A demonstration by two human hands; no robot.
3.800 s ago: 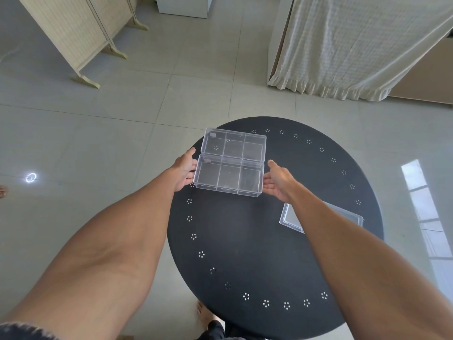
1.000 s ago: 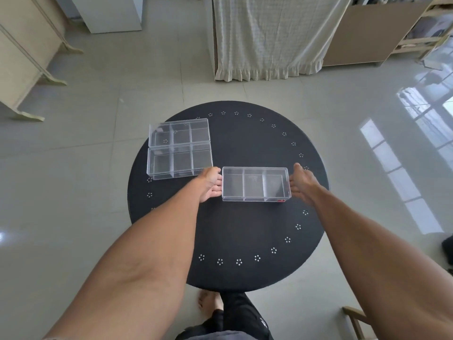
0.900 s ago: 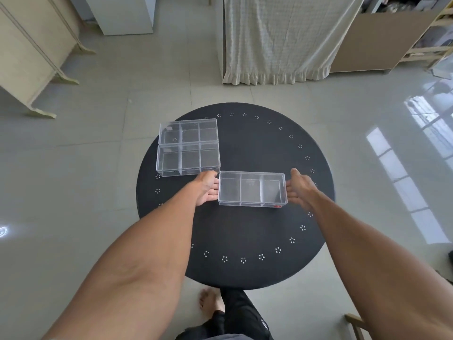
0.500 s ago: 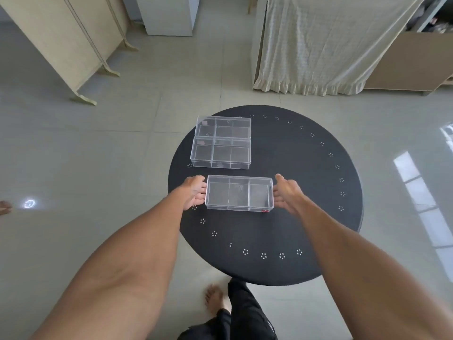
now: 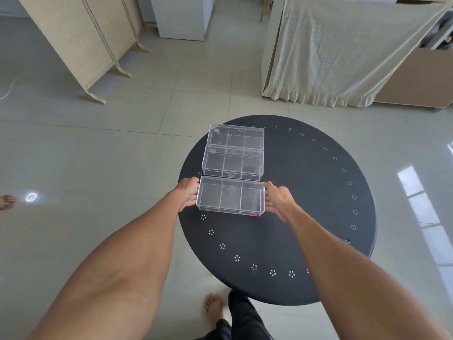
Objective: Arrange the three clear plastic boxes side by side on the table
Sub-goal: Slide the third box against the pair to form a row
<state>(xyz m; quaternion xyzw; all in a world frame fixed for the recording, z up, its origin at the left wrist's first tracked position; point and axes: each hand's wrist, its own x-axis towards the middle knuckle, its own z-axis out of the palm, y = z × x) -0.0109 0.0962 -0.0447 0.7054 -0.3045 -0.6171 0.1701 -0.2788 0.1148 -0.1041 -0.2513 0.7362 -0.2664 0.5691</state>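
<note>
Fingers [image 5: 193,196] of both hands clamped on near clear plastic divided box [image 5: 230,195]; slide flush against middle clear box [image 5: 232,161] beyond fingertips, ends aligned.

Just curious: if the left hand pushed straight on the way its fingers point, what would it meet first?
The left hand already touches the nearest clear box, so it would press that box's end wall, probably toward the right hand.

Bright, soft daylight; window glare on glossy floor [image 5: 421,207] at right; wide-angle bending at edges
</note>
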